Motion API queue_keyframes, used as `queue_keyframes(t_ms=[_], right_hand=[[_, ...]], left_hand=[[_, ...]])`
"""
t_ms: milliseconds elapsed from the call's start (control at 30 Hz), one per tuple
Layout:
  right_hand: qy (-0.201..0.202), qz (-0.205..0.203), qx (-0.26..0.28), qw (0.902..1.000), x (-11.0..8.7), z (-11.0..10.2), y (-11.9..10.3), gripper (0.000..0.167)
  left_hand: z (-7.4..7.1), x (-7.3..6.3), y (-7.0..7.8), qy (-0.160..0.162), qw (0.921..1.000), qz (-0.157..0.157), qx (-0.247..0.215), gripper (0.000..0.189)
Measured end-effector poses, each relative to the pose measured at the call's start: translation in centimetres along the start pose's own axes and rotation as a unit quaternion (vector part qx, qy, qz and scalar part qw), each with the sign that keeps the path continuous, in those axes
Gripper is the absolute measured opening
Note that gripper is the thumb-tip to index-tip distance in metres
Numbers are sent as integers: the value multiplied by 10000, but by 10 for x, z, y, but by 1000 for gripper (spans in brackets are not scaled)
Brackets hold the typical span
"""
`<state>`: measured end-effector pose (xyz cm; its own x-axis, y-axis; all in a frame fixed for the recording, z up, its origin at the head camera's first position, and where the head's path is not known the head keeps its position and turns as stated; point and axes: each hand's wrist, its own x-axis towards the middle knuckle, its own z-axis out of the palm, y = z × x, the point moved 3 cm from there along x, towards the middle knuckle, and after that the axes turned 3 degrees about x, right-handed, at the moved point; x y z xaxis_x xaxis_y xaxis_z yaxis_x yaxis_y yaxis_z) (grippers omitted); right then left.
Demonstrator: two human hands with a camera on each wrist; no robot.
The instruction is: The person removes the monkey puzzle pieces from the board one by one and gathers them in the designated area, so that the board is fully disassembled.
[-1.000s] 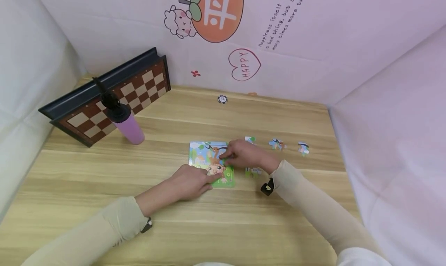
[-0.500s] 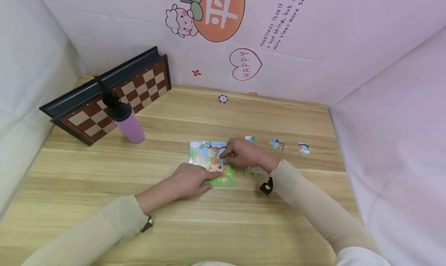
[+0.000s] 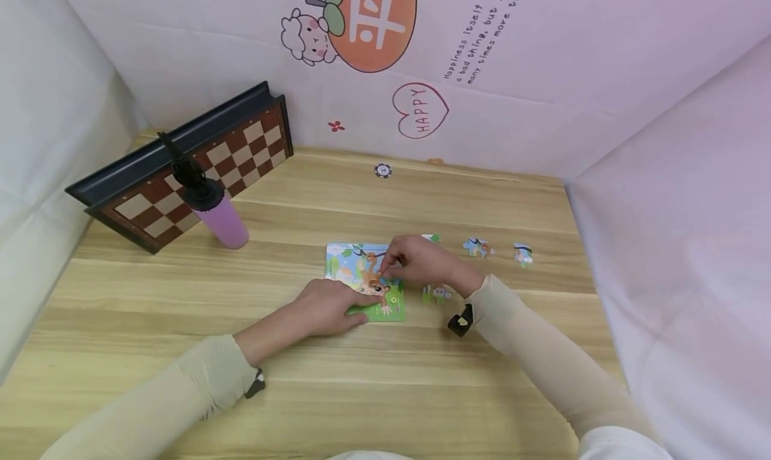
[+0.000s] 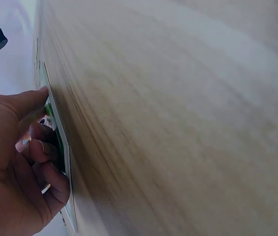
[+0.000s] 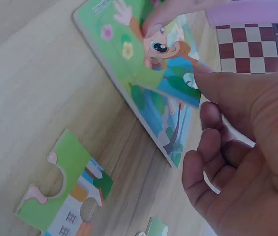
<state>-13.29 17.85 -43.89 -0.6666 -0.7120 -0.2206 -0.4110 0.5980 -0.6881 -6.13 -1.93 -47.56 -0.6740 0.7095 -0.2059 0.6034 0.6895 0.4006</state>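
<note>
Puzzle board, rectangular and brightly printed with a brown animal on green ground against blue, is set flat near the middle of a wooden table. Its lower left part is covered by the left hand, which is kept ungripped, the index finger laid straight on the picture. A puzzle piece, raised at the board's right side, is pinched at its edge by the thumb and fingers of the right hand; more printed picture is seen beneath it. To the right, four loose pieces are spread, one partly hidden by the right hand. Farther back, a poker chip is seen. At left, a checkered board is stood on its side, partly blocked by a purple cylinder with a black top.
</note>
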Motion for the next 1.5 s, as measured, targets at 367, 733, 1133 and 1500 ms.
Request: queue_keyframes(t_ms=[367, 733, 1133, 1500], right_hand=[[308, 1426, 651, 9872, -76, -68, 51, 12], [-766, 2369, 20, 9685, -191, -87, 125, 12], [-227, 2327, 10, 9723, -197, -83, 138, 10], [-23, 2638, -141, 9645, -193, -87, 131, 17]], left_hand=[[2, -3, -2, 36, 10000, 4, -80, 46], [1, -6, -4, 71, 10000, 6, 3, 44], [-2, -3, -2, 21, 10000, 60, -22, 46], [4, -2, 2, -66, 9996, 119, 242, 46]])
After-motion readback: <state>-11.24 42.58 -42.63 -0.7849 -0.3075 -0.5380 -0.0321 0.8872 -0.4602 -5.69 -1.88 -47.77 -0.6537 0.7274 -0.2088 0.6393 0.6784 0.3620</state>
